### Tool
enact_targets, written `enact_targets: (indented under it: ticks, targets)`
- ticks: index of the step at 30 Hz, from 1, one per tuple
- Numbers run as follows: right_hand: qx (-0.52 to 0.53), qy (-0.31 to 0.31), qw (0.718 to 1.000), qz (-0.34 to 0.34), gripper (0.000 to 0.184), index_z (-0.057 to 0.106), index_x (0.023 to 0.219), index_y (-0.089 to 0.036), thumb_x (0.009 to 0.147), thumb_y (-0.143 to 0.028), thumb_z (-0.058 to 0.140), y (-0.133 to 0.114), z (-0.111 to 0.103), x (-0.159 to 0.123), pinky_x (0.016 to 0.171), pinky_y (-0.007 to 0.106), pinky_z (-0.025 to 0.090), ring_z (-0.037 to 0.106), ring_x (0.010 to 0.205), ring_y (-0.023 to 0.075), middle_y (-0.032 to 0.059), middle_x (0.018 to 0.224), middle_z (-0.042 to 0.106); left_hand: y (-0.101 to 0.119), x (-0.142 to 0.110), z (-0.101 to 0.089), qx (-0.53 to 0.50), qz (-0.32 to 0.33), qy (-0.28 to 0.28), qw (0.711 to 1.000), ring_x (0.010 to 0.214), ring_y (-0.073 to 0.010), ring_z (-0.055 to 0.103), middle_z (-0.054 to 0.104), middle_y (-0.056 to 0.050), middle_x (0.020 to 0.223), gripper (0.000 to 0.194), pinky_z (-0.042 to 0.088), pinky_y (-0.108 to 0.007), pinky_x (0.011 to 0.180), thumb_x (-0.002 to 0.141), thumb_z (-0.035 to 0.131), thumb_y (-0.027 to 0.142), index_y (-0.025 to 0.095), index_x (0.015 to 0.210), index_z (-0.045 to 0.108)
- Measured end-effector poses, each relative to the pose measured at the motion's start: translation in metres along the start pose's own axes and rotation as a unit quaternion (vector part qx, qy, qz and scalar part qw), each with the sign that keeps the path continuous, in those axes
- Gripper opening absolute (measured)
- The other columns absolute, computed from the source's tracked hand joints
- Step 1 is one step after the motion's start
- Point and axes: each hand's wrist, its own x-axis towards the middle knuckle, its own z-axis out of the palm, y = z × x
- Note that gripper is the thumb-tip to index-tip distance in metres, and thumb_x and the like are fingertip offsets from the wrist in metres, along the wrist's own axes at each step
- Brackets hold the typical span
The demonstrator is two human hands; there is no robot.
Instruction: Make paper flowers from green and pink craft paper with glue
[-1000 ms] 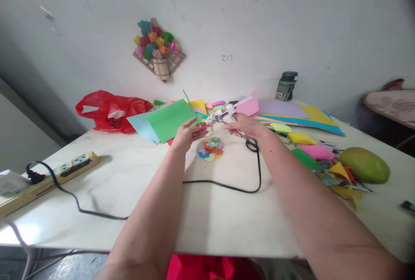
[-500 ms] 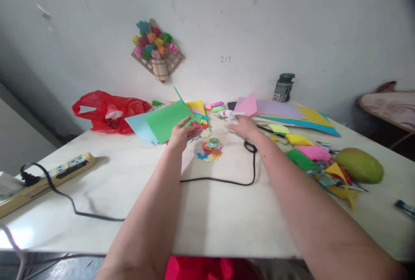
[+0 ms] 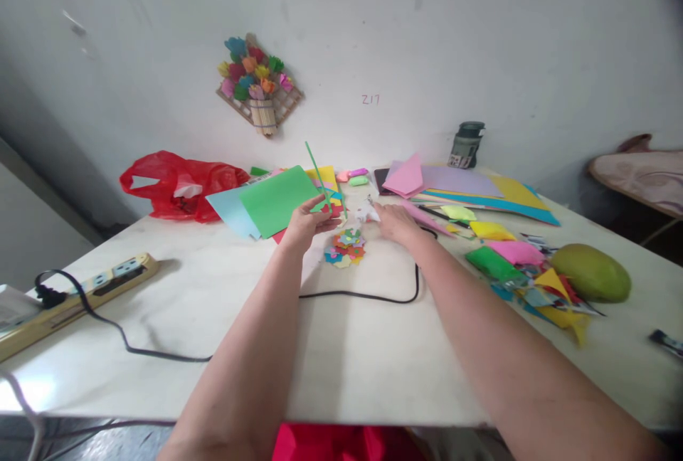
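Note:
My left hand (image 3: 309,223) is closed on a thin green paper stem (image 3: 316,171) that tilts up and away. Red and cream paper pieces lie right by its fingertips. Across from it, my right hand (image 3: 395,222) has its fingers on a white glue gun (image 3: 368,213) low over the table; the hand hides part of the gun. A black cord (image 3: 363,295) loops over the table below that hand. Between and nearer than both hands lies a small pile of colourful paper flowers (image 3: 346,247).
Green card (image 3: 280,201) and a red plastic bag (image 3: 184,183) lie left. Coloured sheets (image 3: 459,180), a dark bottle (image 3: 466,144), clay packets (image 3: 515,253) and a green mango-like fruit (image 3: 590,272) are at right. A power strip (image 3: 117,279) sits front left.
My right hand has moved left and slightly down with the glue gun, uncovering a pink sheet and a phone-like dark object. My left hand and the green stem have shifted right.

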Motion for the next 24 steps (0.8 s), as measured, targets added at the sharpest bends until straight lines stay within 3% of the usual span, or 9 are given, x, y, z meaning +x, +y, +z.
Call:
enact_targets:
  ticks: [14, 16, 21, 24]
  targets:
    - [-0.002, -0.001, 0.999, -0.035, 0.053, 0.032, 0.134, -0.019, 0.082, -0.016, 0.039, 0.0, 0.001, 0.001, 0.079, 0.031, 0.033, 0.049, 0.097, 0.0245, 0.0149, 0.111, 0.052, -0.001, -0.002, 0.006, 0.034, -0.014, -0.027, 0.999, 0.066, -0.0206, 0.066, 0.068, -0.007, 0.069, 0.071, 0.052, -0.034, 0.069, 0.063, 0.064, 0.008, 0.013, 0.128, 0.037]
    - [-0.002, 0.011, 0.999, -0.035, 0.049, 0.039, 0.13, -0.019, 0.081, -0.02, 0.041, -0.001, -0.003, 0.0, 0.081, 0.032, 0.032, 0.048, 0.099, 0.025, 0.0144, 0.111, 0.052, -0.002, -0.001, 0.006, 0.036, -0.017, -0.034, 0.999, 0.067, -0.0206, 0.066, 0.069, -0.007, 0.071, 0.072, 0.052, -0.034, 0.069, 0.063, 0.065, 0.008, 0.013, 0.128, 0.037]
    - [0.007, 0.109, 0.994, -0.03, 0.033, 0.059, 0.109, -0.022, 0.08, -0.031, 0.046, -0.012, -0.024, -0.007, 0.086, 0.037, 0.029, 0.045, 0.103, 0.0264, 0.0113, 0.109, 0.056, -0.004, -0.001, 0.005, 0.042, -0.008, -0.046, 0.998, 0.067, -0.0207, 0.066, 0.068, -0.007, 0.069, 0.071, 0.052, -0.032, 0.066, 0.063, 0.066, 0.009, 0.013, 0.128, 0.037]
    - [0.059, 0.114, 0.991, -0.028, 0.029, 0.064, 0.099, -0.021, 0.08, -0.031, 0.045, -0.016, -0.028, -0.003, 0.083, 0.037, 0.033, 0.05, 0.097, 0.0248, 0.0106, 0.105, 0.059, -0.004, -0.002, 0.006, 0.046, -0.006, -0.054, 0.997, 0.066, -0.0204, 0.066, 0.068, -0.006, 0.067, 0.071, 0.052, -0.03, 0.064, 0.062, 0.067, 0.01, 0.012, 0.127, 0.038]
